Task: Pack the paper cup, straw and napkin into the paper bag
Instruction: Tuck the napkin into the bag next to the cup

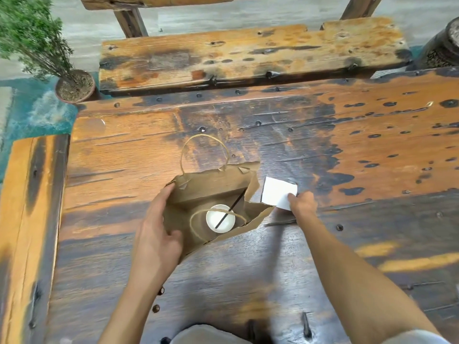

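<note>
A brown paper bag (198, 192) with twine handles stands open on the wooden table. Inside it sits a white paper cup (224, 225), and a thin black straw (234, 203) leans across the cup's rim. My left hand (159, 229) grips the bag's left edge and holds the mouth open. Just right of the bag, a folded white napkin (278, 191) is pinched at its near corner by my right hand (303, 203), close above the tabletop.
The worn orange and dark wooden table (347, 157) stretches to the right. A wooden bench (248, 53) stands behind it. A small potted plant (74, 85) is at the far left and a dark pot (444, 45) at the far right.
</note>
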The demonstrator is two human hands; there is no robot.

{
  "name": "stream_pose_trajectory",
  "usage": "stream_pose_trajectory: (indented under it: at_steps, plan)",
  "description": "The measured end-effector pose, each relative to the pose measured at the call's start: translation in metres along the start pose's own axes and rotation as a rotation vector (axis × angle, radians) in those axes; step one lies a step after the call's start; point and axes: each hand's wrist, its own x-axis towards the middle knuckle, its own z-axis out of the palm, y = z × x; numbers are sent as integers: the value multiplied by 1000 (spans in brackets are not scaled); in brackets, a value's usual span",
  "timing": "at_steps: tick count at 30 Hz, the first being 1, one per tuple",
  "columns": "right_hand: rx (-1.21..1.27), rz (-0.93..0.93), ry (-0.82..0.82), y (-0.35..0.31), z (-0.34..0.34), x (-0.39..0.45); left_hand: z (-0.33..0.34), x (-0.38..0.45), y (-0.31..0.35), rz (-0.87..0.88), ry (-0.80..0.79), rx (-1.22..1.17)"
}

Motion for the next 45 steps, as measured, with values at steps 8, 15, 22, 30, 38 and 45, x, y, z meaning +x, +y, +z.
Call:
stream_pose_trajectory:
  at_steps: [8,15,22,30,38,45]
  plan:
    - [-95,96,36,6,17,0,-1,-1,6,-25,-19,29]
    - [685,130,-121,-4,-1,-15,-1,0,1,-4,-17,17]
    - [1317,45,-498,-42,-50,-75,0,-1,-2,36,-4,-4]
    - [1059,-562,-776,-105,-114,-180,1,-6,-1,72,-32,-69]
    - [51,-690,-747,-135,-74,-247,5,-8,-2,131,-40,-97]
    - [75,-183,-758,-103,-35,-240,2,-14,-8,75,-26,-86]
